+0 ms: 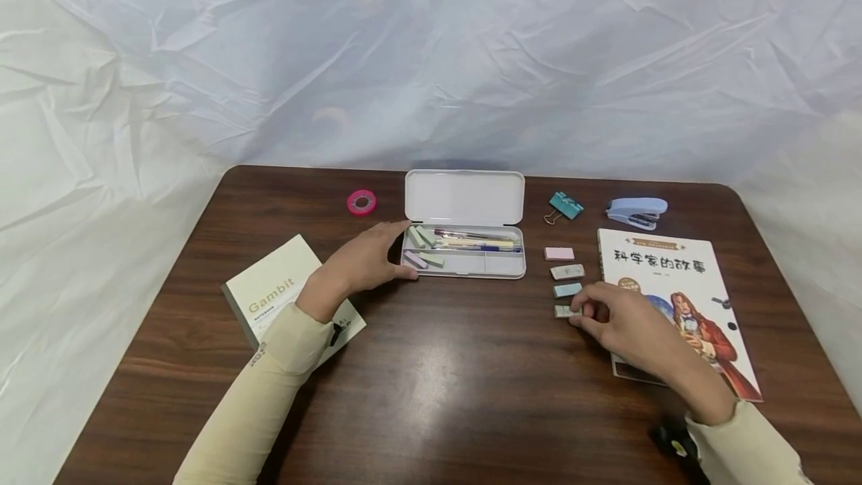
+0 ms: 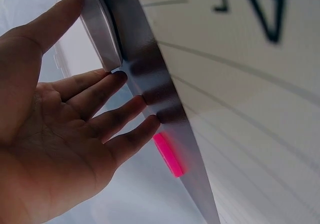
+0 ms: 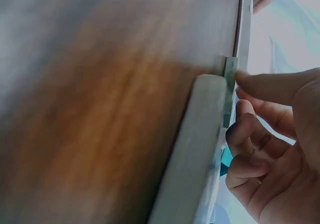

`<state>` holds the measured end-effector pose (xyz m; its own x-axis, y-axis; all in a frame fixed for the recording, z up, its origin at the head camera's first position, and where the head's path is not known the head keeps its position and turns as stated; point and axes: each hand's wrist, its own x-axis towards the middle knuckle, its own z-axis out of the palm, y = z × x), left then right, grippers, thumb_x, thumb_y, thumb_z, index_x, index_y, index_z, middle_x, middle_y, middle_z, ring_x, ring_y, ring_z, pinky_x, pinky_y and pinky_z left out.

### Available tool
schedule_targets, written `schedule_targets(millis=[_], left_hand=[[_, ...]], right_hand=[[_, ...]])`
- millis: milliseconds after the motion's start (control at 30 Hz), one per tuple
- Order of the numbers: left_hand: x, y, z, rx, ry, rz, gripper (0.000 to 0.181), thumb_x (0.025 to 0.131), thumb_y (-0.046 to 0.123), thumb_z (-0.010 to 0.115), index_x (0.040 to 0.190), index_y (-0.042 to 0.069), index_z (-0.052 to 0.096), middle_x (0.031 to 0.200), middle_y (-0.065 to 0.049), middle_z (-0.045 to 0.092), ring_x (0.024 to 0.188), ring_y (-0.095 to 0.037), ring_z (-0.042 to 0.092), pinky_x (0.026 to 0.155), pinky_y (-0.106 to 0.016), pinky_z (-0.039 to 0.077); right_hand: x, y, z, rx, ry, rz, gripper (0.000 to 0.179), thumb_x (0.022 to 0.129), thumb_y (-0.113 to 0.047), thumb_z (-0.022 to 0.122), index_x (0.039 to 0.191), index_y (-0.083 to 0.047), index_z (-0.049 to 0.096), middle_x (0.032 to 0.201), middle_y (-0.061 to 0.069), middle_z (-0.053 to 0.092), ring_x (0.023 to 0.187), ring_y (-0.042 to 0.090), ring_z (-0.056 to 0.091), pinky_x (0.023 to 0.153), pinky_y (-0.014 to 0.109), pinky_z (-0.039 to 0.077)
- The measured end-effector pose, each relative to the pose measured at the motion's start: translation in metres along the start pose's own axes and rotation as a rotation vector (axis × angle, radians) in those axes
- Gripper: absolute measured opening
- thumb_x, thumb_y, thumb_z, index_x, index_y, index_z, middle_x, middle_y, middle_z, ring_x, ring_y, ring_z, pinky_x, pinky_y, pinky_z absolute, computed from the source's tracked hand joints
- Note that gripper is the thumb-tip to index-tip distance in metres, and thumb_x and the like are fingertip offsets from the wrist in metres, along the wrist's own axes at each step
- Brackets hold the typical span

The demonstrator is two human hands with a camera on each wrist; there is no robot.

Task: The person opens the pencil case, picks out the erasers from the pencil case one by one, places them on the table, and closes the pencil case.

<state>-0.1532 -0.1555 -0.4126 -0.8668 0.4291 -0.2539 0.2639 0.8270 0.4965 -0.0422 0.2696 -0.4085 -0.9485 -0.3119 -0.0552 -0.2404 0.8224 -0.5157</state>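
My left hand (image 1: 367, 257) rests at the left end of an open white pencil case (image 1: 505, 266), thumb at its front corner. The fingers (image 2: 127, 139) look nearly straight in the left wrist view. Several green and purple erasers (image 1: 415, 260) lie in the case's left compartments, beside pens (image 1: 478, 243). My right hand (image 1: 622, 324) pinches the right end of a small patterned green eraser (image 1: 562, 311) between thumb and index finger, on the table. Behind it, in a column, lie a blue eraser (image 1: 567, 290), a patterned whitish eraser (image 1: 567, 272) and a pink eraser (image 1: 559, 254).
A notebook (image 1: 276, 283) lies under the left forearm, a pink tape roll (image 1: 361, 202) behind it. A picture-covered book (image 1: 673, 290) is beneath the right hand. A teal binder clip (image 1: 566, 205) and blue stapler (image 1: 636, 211) stand at the back right. A white sheet hangs behind.
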Motion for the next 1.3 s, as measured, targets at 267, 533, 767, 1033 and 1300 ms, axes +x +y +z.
schedule_targets(millis=[267,533,767,1033,1300], left_hand=[[0.008,-0.012,0.008,0.012,0.029,0.03,0.102,0.094,0.049,0.095,0.175,0.011,0.045,0.173,-0.019,0.056,0.164,-0.038,0.052,0.135,-0.058,0.044],[0.009,-0.014,0.01,0.035,0.045,0.047,0.097,0.096,0.048,0.093,0.173,0.011,0.047,0.168,-0.02,0.059,0.16,-0.039,0.055,0.133,-0.057,0.046],[0.006,-0.009,0.005,0.02,0.028,0.033,0.096,0.096,0.045,0.093,0.173,0.01,0.047,0.169,-0.021,0.058,0.162,-0.04,0.052,0.135,-0.059,0.044],[0.012,-0.021,0.015,0.027,0.043,0.041,0.099,0.094,0.05,0.094,0.173,0.012,0.048,0.169,-0.019,0.059,0.161,-0.037,0.054,0.135,-0.056,0.044],[0.01,-0.019,0.013,0.024,0.05,0.041,0.099,0.095,0.049,0.094,0.173,0.01,0.047,0.169,-0.019,0.059,0.16,-0.037,0.055,0.134,-0.056,0.046]], right_hand=[[0.018,-0.015,0.0,0.002,-0.005,-0.027,0.004,0.106,-0.021,0.084,0.106,-0.02,0.081,0.092,-0.009,0.07,0.073,0.003,0.052,0.066,0.026,0.043],[0.04,-0.029,0.001,0.035,-0.022,0.003,0.006,0.108,-0.022,0.082,0.112,-0.018,0.084,0.102,-0.001,0.079,0.077,0.009,0.061,0.067,0.028,0.048],[0.062,-0.046,0.005,0.038,0.006,-0.059,0.012,0.109,-0.019,0.079,0.119,-0.015,0.086,0.106,0.001,0.078,0.078,0.011,0.059,0.071,0.031,0.048],[0.092,-0.071,0.023,0.085,-0.007,-0.111,0.015,0.109,-0.018,0.079,0.121,-0.011,0.086,0.106,0.005,0.079,0.084,0.012,0.07,0.077,0.036,0.058],[0.121,-0.091,0.042,0.063,-0.032,-0.189,0.017,0.11,-0.021,0.077,0.122,-0.013,0.087,0.116,0.006,0.084,0.09,0.018,0.071,0.084,0.045,0.061]])
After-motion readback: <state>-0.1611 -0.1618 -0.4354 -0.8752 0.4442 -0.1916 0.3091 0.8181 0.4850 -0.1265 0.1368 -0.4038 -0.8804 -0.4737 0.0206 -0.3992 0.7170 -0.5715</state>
